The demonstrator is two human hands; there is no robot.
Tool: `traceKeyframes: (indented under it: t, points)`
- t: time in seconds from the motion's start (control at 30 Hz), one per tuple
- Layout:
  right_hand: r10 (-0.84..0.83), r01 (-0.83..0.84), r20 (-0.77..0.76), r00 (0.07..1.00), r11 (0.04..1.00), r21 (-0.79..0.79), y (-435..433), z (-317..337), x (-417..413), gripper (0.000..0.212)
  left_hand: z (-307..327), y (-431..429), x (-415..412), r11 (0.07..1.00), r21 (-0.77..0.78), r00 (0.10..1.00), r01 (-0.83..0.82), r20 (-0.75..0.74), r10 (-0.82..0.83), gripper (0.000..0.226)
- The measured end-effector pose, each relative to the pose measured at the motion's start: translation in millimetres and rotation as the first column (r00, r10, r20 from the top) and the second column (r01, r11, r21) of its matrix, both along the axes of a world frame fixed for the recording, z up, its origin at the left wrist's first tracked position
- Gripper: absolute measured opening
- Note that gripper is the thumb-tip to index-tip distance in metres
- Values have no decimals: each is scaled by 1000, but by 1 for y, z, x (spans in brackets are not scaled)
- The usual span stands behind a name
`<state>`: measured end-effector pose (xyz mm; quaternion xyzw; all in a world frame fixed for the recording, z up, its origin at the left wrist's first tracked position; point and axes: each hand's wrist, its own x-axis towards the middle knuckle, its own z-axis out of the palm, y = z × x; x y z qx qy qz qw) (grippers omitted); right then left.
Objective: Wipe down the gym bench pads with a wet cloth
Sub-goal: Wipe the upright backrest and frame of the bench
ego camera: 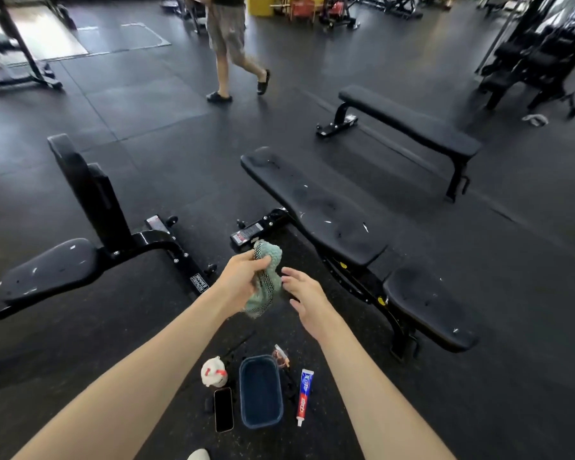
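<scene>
Cloth [268, 277] is a pale green one with a dark netted side, all bunched up and held in the air by the left hand [243, 280], fingers and thumb curled round the top of it while the rest hangs down. Right hand [307, 302] is just beside it, open, fingers loose and spread. The fingertips are right at the cloth's edge, but honestly can't tell if they're touching it. Both hands are up over the dark floor [146, 127], in the gap between two black benches. The bench to the right has a long back pad [312, 207] lying nearly flat and a shorter seat pad [425, 307] at the near end, both with little white flecks and dull smudgy patches on them. The bench on the left [50, 270] has its seat low and its back pad [87, 190] standing almost upright, same white flecks on the seat. Further back on the right there's a flat bench [409, 122], well apart from the others. Down on the floor below the arms sits a blue tub [261, 393], with a phone [223, 410] lying just left of it, a small white bottle [214, 371] above the phone, and a toothpaste tube [305, 393] to the tub's right. Someone in shorts and dark slippers [233, 48] is mid-stride at the far end.
</scene>
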<state>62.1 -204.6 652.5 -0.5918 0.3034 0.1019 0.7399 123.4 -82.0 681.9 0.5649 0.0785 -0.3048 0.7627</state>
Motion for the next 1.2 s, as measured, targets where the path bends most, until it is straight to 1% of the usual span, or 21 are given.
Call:
traceKeyframes:
  t: [0.1,0.17,0.23,0.27,0.3,0.4,0.43,0.5,0.57,0.6,0.67,0.7,0.73,0.83,0.93,1.0,1.03,1.07,1.1,1.13,1.2]
  points:
    - [72,-87,164,984,993,86,-4,22,4,41,13,-4,-2,991,116,992,70,94,-81,19]
    - [118,-149,213,970,980,134,-5,25,4,42,22,-9,-5,985,132,990,112,72,-122,29]
    - [121,-143,209,970,985,93,-7,26,2,38,29,-14,-9,987,106,992,122,-4,-122,38]
    - [105,-121,207,973,991,64,-9,26,1,36,31,-15,-11,985,104,991,136,-18,-135,37]
    - [94,-105,218,971,994,38,-12,25,-1,34,33,-15,-13,978,121,985,170,-8,-170,34]
    - [126,-124,243,962,992,-24,-17,21,-7,24,35,-16,-19,925,277,951,261,93,-296,19]
    - [170,-159,238,956,985,-63,-17,20,-9,26,35,-18,-21,908,331,944,256,117,-308,19]
    - [279,-262,198,939,959,-109,-16,18,-12,42,33,-24,-27,887,424,946,183,169,-276,17]
    - [318,-314,168,933,948,-51,-16,19,-14,50,30,-29,-31,880,469,958,70,215,-191,12]
    - [306,-313,181,935,950,11,-17,20,-15,47,29,-31,-32,884,467,964,33,217,-151,14]
    - [259,-291,212,942,946,141,-20,24,-16,33,27,-30,-34,897,442,969,0,223,-110,19]
    - [246,-286,217,945,943,173,-22,25,-18,25,28,-28,-33,902,432,967,-7,232,-103,22]
    - [237,-276,206,949,943,187,-25,26,-18,22,29,-25,-32,905,426,967,-16,236,-94,23]
    - [235,-247,120,965,964,97,-29,29,-17,28,33,-11,-26,905,421,979,-64,202,-25,27]
    - [271,-271,93,958,962,-13,-24,38,-11,33,35,9,-21,906,416,985,-82,175,9,27]
    - [299,-301,111,948,954,2,-14,46,-6,35,36,22,-19,947,299,985,-120,157,75,21]
    - [298,-305,128,946,951,45,-6,50,-3,35,38,29,-19,967,198,982,-160,130,136,17]
    - [278,-295,145,949,949,112,2,55,0,36,39,37,-21,975,102,978,-197,81,190,20]
    - [255,-282,157,954,942,181,10,60,3,36,37,46,-23,976,46,977,-214,27,213,29]
    - [235,-269,161,958,933,239,19,63,7,37,33,55,-26,982,28,982,-185,-16,186,41]
    - [211,-244,146,966,932,269,36,66,14,41,20,73,-34,998,49,998,-28,-55,31,60]
